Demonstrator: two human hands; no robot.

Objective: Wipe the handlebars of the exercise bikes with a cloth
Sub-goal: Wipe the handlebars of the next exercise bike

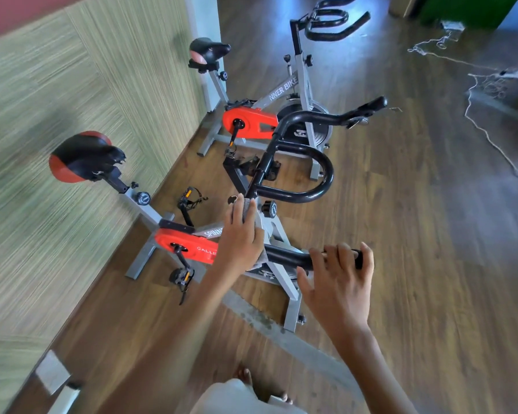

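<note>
Cloth [257, 218] lies under flat-fingered left hand [240, 237] on handlebar [287, 257]; right hand [338, 282] seemingly grips it.

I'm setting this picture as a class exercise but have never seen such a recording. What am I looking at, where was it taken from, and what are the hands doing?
There is no robot here: a person wears a camera on the head, so this one picture looks down past their own arms. The left hand presses a grey cloth against the black handlebar of the nearer exercise bike. The right hand curls its fingers over that bar's end. A second bike stands behind, both on a wooden floor.
</note>
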